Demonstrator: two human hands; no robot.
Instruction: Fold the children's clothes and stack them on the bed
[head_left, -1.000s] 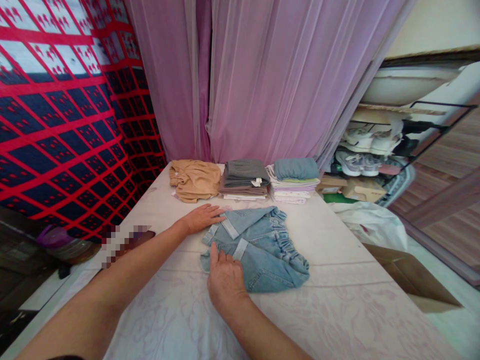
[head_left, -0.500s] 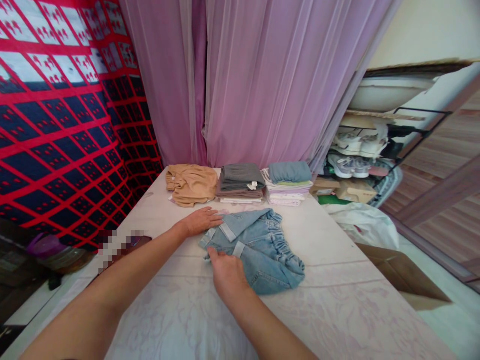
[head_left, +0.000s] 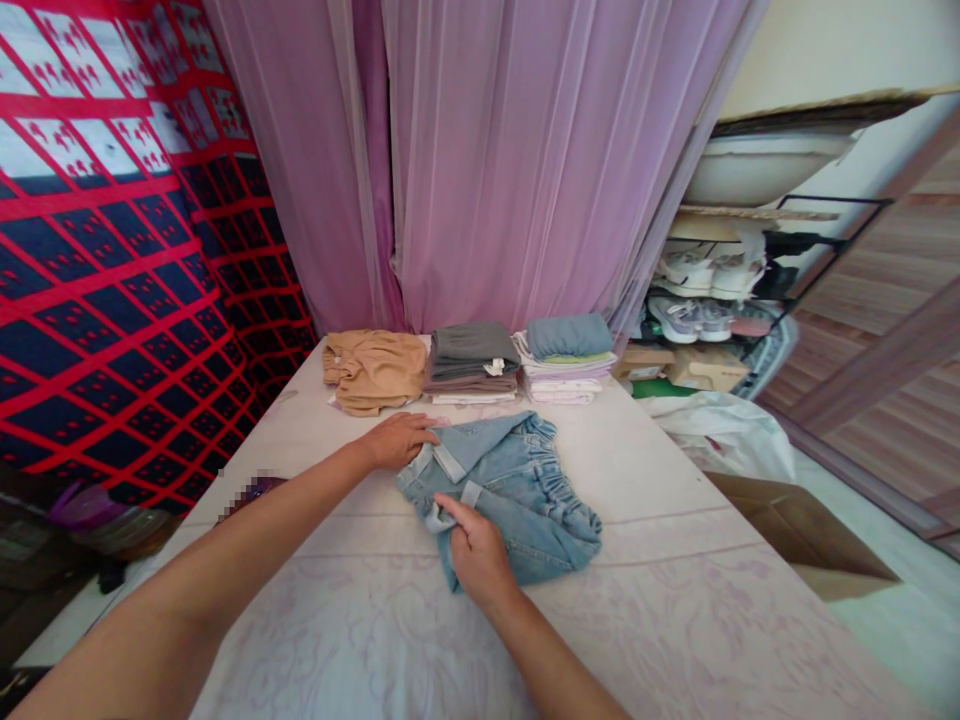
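A pair of light-blue denim jeans [head_left: 517, 510] lies partly folded on the bed-like surface [head_left: 645, 620], its elastic waist to the right and its turned-up cuffs to the left. My left hand [head_left: 403, 440] rests at the far left corner of the jeans, fingers stretched out and touching the cuff edge. My right hand [head_left: 480, 550] is closed on the near leg of the jeans, thumb and fingers pinching the denim, which is lifted and bunched there. Part of the denim is hidden beneath this hand.
Behind the jeans stand tan trousers [head_left: 375, 370], a stack of dark grey folded clothes [head_left: 472, 350], and a stack topped by a blue-grey garment [head_left: 570, 335]. Purple curtains [head_left: 487, 160] hang behind. At right are a shoe rack [head_left: 814, 250] and an open cardboard box [head_left: 795, 530].
My right hand has gone from pointing over the near cuff to gripping it, and the denim there has been drawn inward and bunched. My left hand stays at the far corner.
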